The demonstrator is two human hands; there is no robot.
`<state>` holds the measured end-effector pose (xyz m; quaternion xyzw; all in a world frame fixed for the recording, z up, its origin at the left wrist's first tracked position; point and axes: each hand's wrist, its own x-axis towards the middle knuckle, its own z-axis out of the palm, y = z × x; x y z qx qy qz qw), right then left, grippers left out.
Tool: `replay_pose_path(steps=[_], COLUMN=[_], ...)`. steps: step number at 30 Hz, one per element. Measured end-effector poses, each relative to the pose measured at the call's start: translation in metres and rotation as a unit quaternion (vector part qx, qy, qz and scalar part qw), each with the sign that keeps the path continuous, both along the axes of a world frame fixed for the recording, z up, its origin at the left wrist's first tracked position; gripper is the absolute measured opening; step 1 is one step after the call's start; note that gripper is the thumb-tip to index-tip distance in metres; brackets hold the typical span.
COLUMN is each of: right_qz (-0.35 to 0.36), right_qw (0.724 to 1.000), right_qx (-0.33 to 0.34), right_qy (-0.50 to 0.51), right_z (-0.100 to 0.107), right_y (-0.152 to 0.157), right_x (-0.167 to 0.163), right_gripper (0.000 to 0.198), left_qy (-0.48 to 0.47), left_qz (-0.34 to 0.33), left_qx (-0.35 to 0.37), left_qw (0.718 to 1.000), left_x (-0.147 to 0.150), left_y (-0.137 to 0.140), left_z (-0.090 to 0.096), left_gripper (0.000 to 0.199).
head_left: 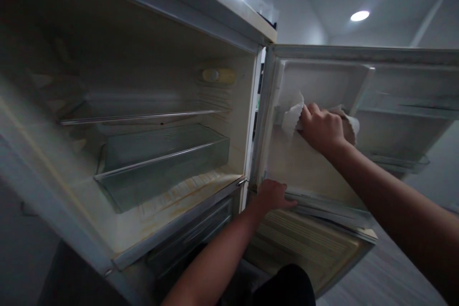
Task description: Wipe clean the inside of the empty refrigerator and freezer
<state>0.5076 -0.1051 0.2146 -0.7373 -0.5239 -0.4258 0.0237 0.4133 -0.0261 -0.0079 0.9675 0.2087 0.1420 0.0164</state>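
Observation:
My right hand (pixel 322 126) is closed on a white cloth (pixel 293 117) with a scalloped edge. It presses the cloth to the inner panel of the open upper refrigerator door (pixel 297 162), and parts of the cloth stick out on both sides of the fist. Lower down, near the hinge, my left hand (pixel 273 195) grips the bottom inner edge of the same door, thumb stretched to the right. Some of its fingers are hidden.
The refrigerator compartment on the left holds a glass shelf (pixel 143 117) and a clear drawer (pixel 165 167). Yellowish stains mark its floor (pixel 158 222). Below, a second door (pixel 304 244) stands open. Door racks (pixel 405 112) line the right side. My dark-clothed knee (pixel 287 287) is underneath.

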Motion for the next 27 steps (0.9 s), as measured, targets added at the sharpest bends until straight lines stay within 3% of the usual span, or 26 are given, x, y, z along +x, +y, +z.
replay_pose_path(steps=[8,15,21,27], right_qz=[0.044,0.025,0.043,-0.05], right_qw=[0.999,0.999,0.998,0.988], right_qx=[-0.006,0.032,-0.047,-0.118], right_qy=[0.014,0.031,0.024,0.083], right_z=[0.003,-0.001,0.011,0.03], right_y=[0.03,0.043,0.015,-0.031], right_x=[-0.019,-0.043,-0.031,0.014], right_gripper=[0.045,0.048,0.046,0.047], left_qy=[0.014,0.014,0.017,0.034], left_qz=[0.031,0.029,0.01,-0.015], left_qx=[-0.016,-0.015,0.001,-0.001], left_qw=[0.999,0.999,1.0,0.999], left_x=[0.015,0.012,0.0,-0.014], left_y=[-0.006,-0.005,0.001,0.005], left_z=[0.006,0.005,0.001,0.002], left_gripper=[0.068,0.073,0.081,0.077])
